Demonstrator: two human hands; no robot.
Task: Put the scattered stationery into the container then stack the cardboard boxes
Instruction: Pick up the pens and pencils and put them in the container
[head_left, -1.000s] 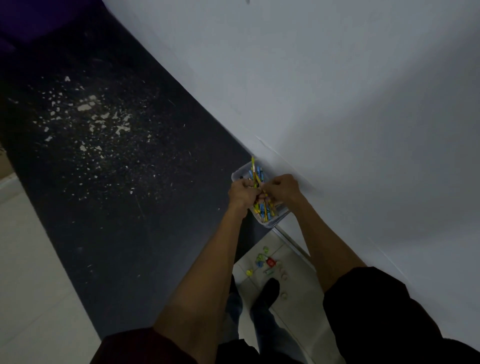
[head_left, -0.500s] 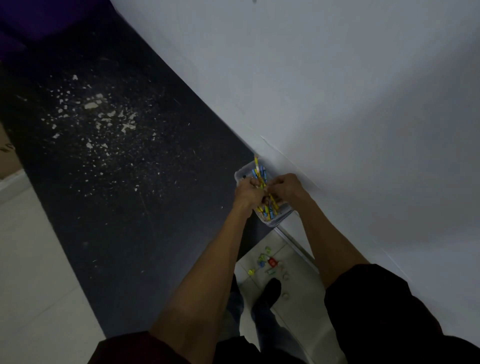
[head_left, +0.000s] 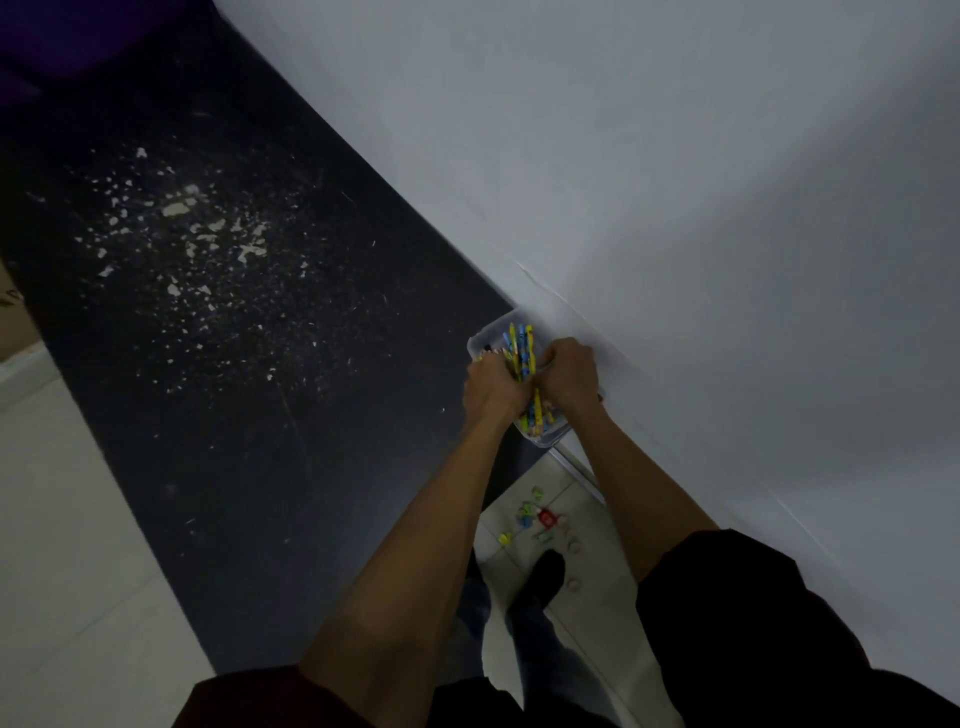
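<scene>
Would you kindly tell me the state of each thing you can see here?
Table: dark, flecked with white chips.
Container: open, at the table's edge, pencils inside.
Pencils: bundled, gripped by both hands.
Left hand: grips the pencils.
Right hand: grips the pencils.
Small items: scattered on the floor, not yet collected.

Dark scratched tabletop (head_left: 260, 441) against a white wall (head_left: 675, 182), pale flecks (head_left: 176, 209) scattered across it, clear plastic container (head_left: 487, 339) at its near corner, small colourful stationery bits (head_left: 535, 519) on tiled floor (head_left: 78, 571) below
</scene>
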